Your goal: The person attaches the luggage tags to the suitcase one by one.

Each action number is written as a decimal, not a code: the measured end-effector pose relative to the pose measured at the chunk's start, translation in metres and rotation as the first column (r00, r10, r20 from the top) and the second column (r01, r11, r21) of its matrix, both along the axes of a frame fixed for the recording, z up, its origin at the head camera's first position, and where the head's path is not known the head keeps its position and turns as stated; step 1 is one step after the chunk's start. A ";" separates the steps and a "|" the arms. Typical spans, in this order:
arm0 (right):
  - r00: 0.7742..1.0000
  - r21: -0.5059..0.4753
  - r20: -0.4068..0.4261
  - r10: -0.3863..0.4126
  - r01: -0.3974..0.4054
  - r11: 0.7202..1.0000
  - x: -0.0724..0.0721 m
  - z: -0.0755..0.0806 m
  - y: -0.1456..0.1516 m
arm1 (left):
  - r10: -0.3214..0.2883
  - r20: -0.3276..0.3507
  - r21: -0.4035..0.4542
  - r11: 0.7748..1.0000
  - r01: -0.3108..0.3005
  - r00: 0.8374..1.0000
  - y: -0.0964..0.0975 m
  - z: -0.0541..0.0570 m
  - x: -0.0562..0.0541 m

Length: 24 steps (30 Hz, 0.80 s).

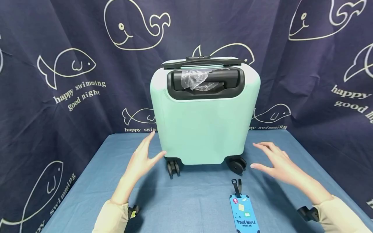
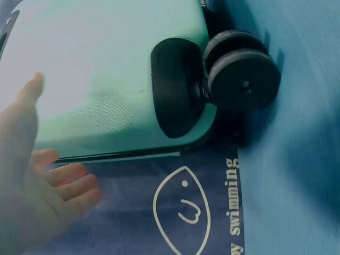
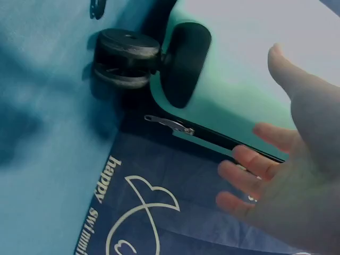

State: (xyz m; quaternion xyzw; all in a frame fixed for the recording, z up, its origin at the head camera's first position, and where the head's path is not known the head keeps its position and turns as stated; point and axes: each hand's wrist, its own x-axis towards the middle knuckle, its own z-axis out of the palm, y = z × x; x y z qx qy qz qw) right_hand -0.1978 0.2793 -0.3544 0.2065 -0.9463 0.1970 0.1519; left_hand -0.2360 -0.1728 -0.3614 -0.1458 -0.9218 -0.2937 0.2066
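A mint-green suitcase [image 1: 207, 129] stands upright on its black wheels [image 1: 236, 165] in the middle of the head view. Clear plastic film [image 1: 194, 79] wraps part of its black pull handle [image 1: 221, 77]. My left hand [image 1: 141, 161] is by the suitcase's lower left side, thumb and fingers spread, holding nothing. By the lower right side, my right hand [image 1: 275, 161] is held out with fingers apart, also without anything in it. A blue luggage tag [image 1: 244, 212] with a black strap lies in front of the suitcase, nearer the right hand.
Blue cloth [image 1: 186, 197] covers the table beneath the suitcase. Dark navy curtains [image 1: 87, 123] printed with whales, fish and lettering hang behind and on both sides. A metal zipper pull [image 3: 169, 123] shows along the suitcase seam in the right wrist view.
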 end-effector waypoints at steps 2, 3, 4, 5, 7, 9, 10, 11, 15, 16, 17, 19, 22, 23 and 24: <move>1.000 -0.011 -0.021 0.018 -0.018 1.000 0.000 -0.005 -0.002 | -0.010 0.011 0.105 0.994 0.009 1.000 0.004 0.003 -0.003; 0.999 -0.019 -0.029 0.026 -0.027 0.999 0.000 -0.007 -0.003 | -0.021 0.007 0.150 0.988 0.020 1.000 0.006 0.005 -0.005; 0.999 -0.024 -0.034 0.033 -0.034 0.999 0.000 -0.010 -0.005 | -0.035 0.006 0.192 0.981 0.034 0.999 0.007 0.007 -0.007; 0.998 -0.032 -0.037 0.041 -0.042 0.999 0.000 -0.013 -0.006 | -0.049 0.004 0.228 0.972 0.046 0.999 0.009 0.008 -0.009; 0.998 -0.042 -0.037 0.060 -0.061 0.997 0.000 -0.019 -0.009 | -0.065 0.004 0.288 0.956 0.061 0.998 0.012 0.011 -0.013; 0.997 -0.052 -0.023 0.073 -0.075 0.996 0.000 -0.025 -0.013 | -0.078 0.005 0.331 0.941 0.072 0.997 0.015 0.013 -0.017; 0.997 -0.052 -0.015 0.077 -0.078 0.996 -0.001 -0.029 -0.014 | -0.082 0.010 0.350 0.934 0.073 0.997 0.016 0.015 -0.019; 0.996 -0.056 -0.006 0.085 -0.086 0.995 -0.001 -0.032 -0.016 | -0.086 0.012 0.367 0.927 0.076 0.996 0.018 0.015 -0.021; 0.994 -0.068 0.018 0.108 -0.106 0.992 -0.001 -0.044 -0.022 | -0.104 0.016 0.421 0.903 0.087 0.994 0.024 0.017 -0.030; 0.993 -0.075 0.025 0.116 -0.114 0.991 -0.001 -0.046 -0.024 | -0.105 0.015 0.431 0.898 0.089 0.994 0.025 0.017 -0.032; 0.992 -0.083 0.034 0.125 -0.122 0.989 -0.001 -0.049 -0.025 | -0.106 0.013 0.441 0.893 0.090 0.994 0.026 0.017 -0.033; 0.987 -0.096 0.065 0.144 -0.138 0.986 0.000 -0.054 -0.028 | -0.115 0.008 0.458 0.884 0.098 0.993 0.029 0.017 -0.036; 0.974 -0.113 0.133 0.181 -0.167 0.979 0.001 -0.062 -0.031 | -0.140 -0.001 0.485 0.866 0.123 0.990 0.031 0.014 -0.038; 0.969 -0.114 0.156 0.191 -0.174 0.978 0.002 -0.065 -0.033 | -0.148 -0.005 0.494 0.860 0.131 0.989 0.031 0.013 -0.039; 0.963 -0.116 0.177 0.201 -0.182 0.976 0.003 -0.067 -0.033 | -0.154 -0.009 0.498 0.856 0.138 0.988 0.032 0.012 -0.040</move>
